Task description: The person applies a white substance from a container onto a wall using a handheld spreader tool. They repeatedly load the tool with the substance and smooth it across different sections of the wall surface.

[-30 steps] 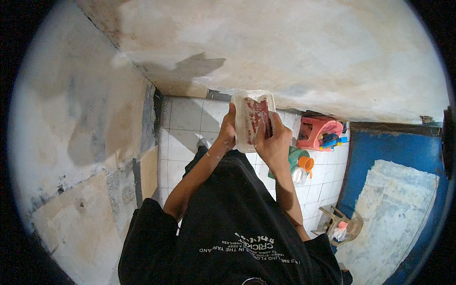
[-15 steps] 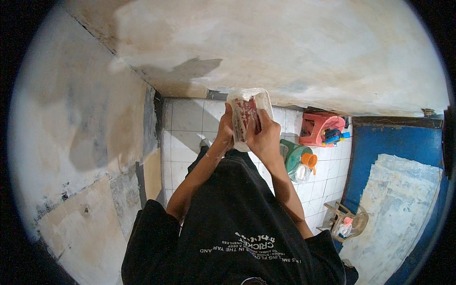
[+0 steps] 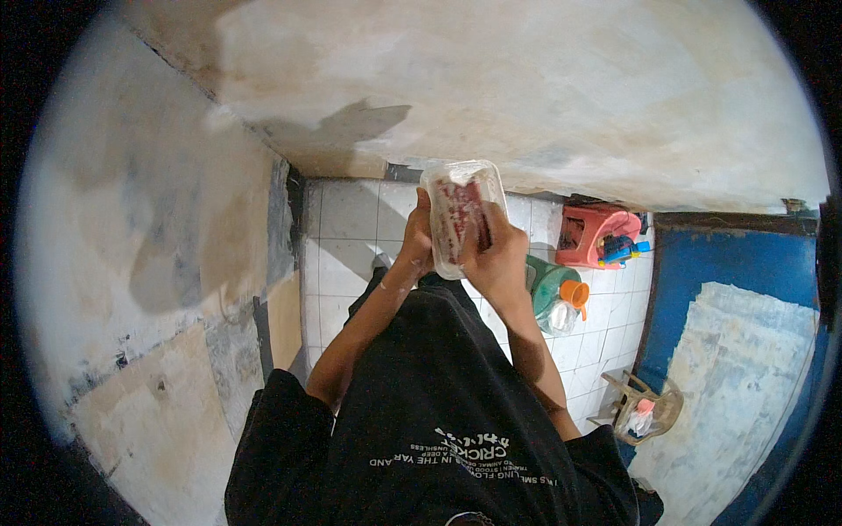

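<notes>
In front of my body my left hand (image 3: 417, 241) is closed on the side of a white, translucent rectangular plastic tub (image 3: 445, 256), thumb along its outer wall. Inside the tub lies a flat dark red putty spreader (image 3: 460, 209), smeared with white paste. My right hand (image 3: 498, 256) is closed around the spreader's right edge, slightly blurred, its wrist over the tub's near right side. White paste also clings to the tub's inner walls.
Patchy plastered walls (image 3: 544, 96) stand ahead and at left. On the tiled floor are a red plastic stool (image 3: 586, 235) with a blue item, a green container (image 3: 545, 285), an orange cup (image 3: 574, 294) and a beige chair (image 3: 668, 412). A blue surface (image 3: 728, 250) is at right.
My right hand has shifted slightly right, and the spreader has turned a little inside the tub. The left hand keeps its hold, with the tub almost in place.
</notes>
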Demonstrator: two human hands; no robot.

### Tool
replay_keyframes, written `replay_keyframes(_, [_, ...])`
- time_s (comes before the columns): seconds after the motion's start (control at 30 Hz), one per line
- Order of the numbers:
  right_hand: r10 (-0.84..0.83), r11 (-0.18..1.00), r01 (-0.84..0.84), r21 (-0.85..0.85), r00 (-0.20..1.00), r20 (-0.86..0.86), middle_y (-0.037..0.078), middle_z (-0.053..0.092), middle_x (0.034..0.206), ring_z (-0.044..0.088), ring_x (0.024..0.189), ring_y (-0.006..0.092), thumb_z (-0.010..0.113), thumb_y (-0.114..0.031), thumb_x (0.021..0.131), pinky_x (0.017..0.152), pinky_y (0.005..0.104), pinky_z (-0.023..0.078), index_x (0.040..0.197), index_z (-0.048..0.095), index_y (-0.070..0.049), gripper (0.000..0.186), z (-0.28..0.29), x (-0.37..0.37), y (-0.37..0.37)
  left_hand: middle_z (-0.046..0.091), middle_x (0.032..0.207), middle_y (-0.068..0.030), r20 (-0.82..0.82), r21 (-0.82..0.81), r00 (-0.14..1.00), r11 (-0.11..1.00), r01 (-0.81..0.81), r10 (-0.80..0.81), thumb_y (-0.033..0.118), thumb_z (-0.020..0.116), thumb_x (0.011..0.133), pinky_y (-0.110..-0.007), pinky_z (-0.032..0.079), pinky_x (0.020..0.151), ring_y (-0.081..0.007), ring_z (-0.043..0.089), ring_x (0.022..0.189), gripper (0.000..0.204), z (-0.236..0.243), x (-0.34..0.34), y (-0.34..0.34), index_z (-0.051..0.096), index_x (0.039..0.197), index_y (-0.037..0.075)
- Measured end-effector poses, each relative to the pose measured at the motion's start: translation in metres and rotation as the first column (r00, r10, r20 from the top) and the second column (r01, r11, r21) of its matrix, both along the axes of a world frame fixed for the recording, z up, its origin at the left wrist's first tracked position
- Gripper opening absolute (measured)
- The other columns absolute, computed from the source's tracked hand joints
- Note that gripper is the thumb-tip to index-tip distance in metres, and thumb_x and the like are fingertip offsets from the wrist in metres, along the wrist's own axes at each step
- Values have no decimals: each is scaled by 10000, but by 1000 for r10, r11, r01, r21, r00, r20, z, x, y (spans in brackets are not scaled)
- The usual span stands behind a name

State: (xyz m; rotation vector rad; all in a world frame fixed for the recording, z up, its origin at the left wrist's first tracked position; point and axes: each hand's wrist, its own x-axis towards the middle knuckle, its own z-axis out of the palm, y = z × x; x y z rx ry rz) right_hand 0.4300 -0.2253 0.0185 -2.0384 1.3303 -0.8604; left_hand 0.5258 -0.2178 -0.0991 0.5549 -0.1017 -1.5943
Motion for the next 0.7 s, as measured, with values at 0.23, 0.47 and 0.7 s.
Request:
replay_keyframes(0.23, [-19,1000,20,18,1000,-10,228,579,643,616,573,384,584,-39,813,523,415,478,896,572,13,98,-2,-6,-6,616,1136,-127,49,-11,998,1000,29,-28,690,351,893,-370,546,866,-221,637,1006,788,-5,3,0,463,1279,12])
replay_keyframes(0.47, [-8,1000,7,-14,999,-41,223,592,681,623,615,413,587,-31,812,527,400,487,922,578,10,118,-23,-6,-2,636,1080,-114,-98,39,995,999,5,-2,668,344,910,-369,552,838,-215,647,956,725,-10,-3,-4,518,1206,29])
replay_keyframes(0.7, [-8,998,3,-70,998,-68,230,586,673,611,599,417,589,-24,812,519,387,480,927,581,15,122,-25,-5,6,607,1152,-119,8,103,998,993,59,-60,671,350,906,-383,517,897,-234,610,1041,748,-13,-5,-3,478,1277,34])
